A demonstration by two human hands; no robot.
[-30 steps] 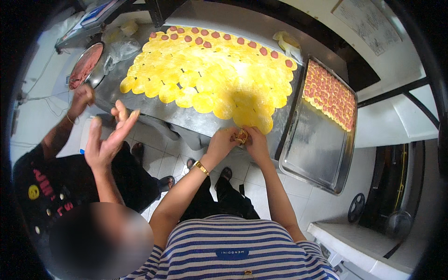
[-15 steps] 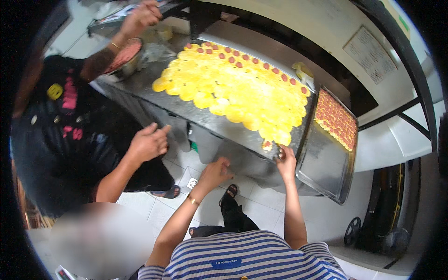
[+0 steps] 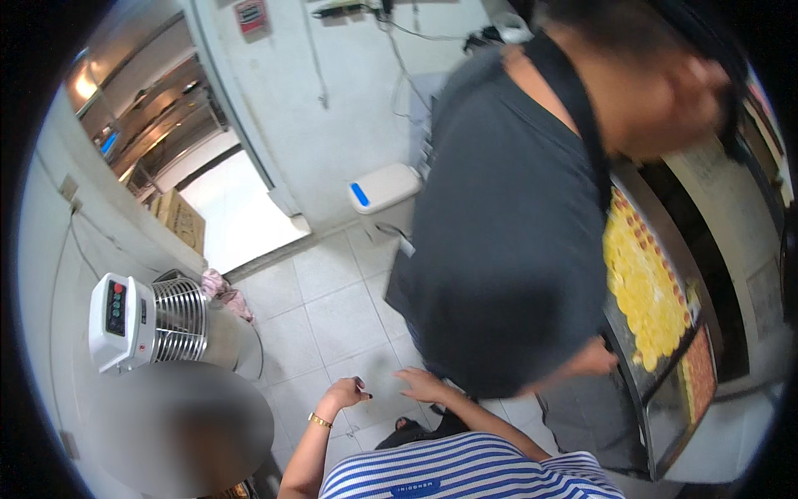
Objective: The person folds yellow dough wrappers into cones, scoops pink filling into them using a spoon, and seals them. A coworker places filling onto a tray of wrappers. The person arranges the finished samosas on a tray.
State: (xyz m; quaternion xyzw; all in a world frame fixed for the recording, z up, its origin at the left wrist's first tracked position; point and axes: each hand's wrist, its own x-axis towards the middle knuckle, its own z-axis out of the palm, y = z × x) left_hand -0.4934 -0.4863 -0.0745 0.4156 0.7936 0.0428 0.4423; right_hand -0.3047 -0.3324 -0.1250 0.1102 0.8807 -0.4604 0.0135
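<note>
My left hand (image 3: 347, 392), with a gold bracelet at its wrist, hangs low over the tiled floor. Its fingers are loosely bent and apart, and I see nothing held in them. Close by on the right, my right hand (image 3: 422, 385) points inward with its fingers stretched out, also holding nothing. Neither hand touches a surface. A person in a dark shirt (image 3: 507, 216) bends across the right side and hides part of the worktop. Beyond them lies a sheet of overlapping yellow rounds (image 3: 644, 291), topped along its far edge with small reddish slices (image 3: 647, 230).
A metal tray (image 3: 657, 453) with a reddish-topped yellow slab (image 3: 701, 378) sits at the worktop's right end. On the left stands a white floor mixer (image 3: 179, 316) with a wire guard. A lidded bin (image 3: 385, 187) is by the wall, beside an open doorway (image 3: 224, 179).
My view has swung left toward the doorway and mixer. My right hand has left the worktop's edge and come near my left. The person in dark clothing now stands between me and the worktop.
</note>
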